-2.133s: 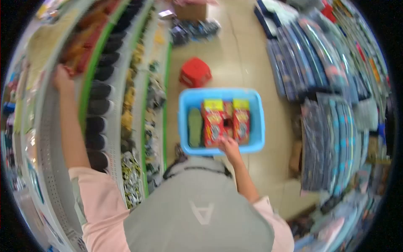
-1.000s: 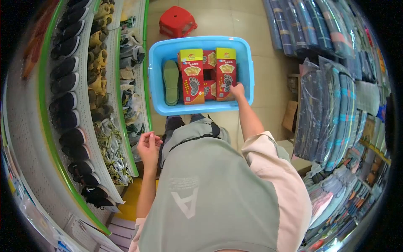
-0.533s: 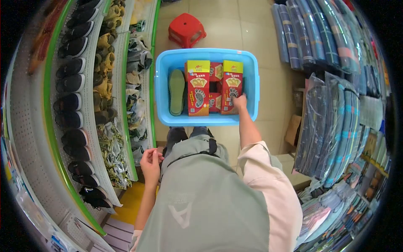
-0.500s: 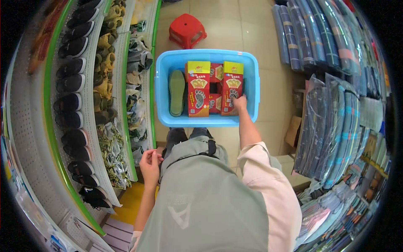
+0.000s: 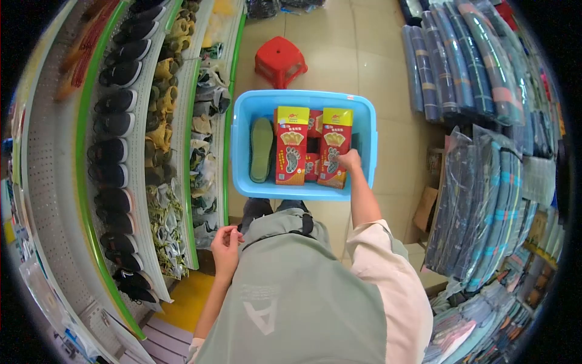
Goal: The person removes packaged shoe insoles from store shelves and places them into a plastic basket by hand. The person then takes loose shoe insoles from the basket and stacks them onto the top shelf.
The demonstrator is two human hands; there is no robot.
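My right hand [image 5: 350, 161] reaches into a blue plastic tub [image 5: 242, 189], its fingers closed on the right edge of a red and yellow insole packet [image 5: 335, 136] printed with a footprint. A matching insole packet [image 5: 292, 145] lies to the left of it. Both rest across more red packets, partly hidden beneath them. Along the tub's left wall lies a green insole [image 5: 261, 148]. My left hand [image 5: 225, 244] hangs by my waist, fingers loosely bent and apart, with nothing seen in it.
A red stool [image 5: 280, 60] stands on the tiled floor beyond the tub. Shelves of black shoes [image 5: 115, 151] and yellow-brown footwear [image 5: 159, 133] line the left side. Bagged folded fabrics [image 5: 479, 206] are stacked on the right, above a cardboard box [image 5: 426, 206].
The tub and its surroundings sit slightly lower in view as the camera shifts. My right hand stays at the right packet; my left hand remains at my side.
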